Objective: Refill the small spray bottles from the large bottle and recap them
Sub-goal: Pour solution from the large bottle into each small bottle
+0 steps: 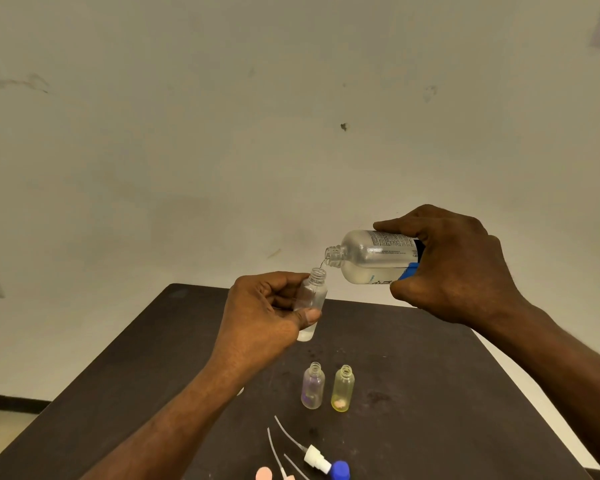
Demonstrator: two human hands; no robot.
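Head view: the left hand (260, 317) is raised above the dark table (413, 358), fingers and thumb wrapped around a small clear spray bottle (311, 299) that's held upright with its cap off. Just up and right of that bottle's open neck is the mouth of the large bottle (371, 256), tipped almost flat, with a thin stream of clear liquid running from it down into the small one. The right hand (454, 268) clamps the large bottle's far end, thumb underneath, fingers over the top, wrist bent down.

Below the held bottle, two more small bottles stand uncapped on the table, side by side but not touching: a clear one with a purplish tint (312, 386) and, to its right, a yellowish one (342, 389). Below those, at the frame's bottom edge, lie the loose spray tops: a pink cap (264, 474), a white sprayer head (316, 459) with a thin dip tube, and a blue cap (340, 470).

All the bottles look like see-through plastic with threaded necks; the large one has a printed label with a blue patch. The tabletop is matte and a bit scuffed.
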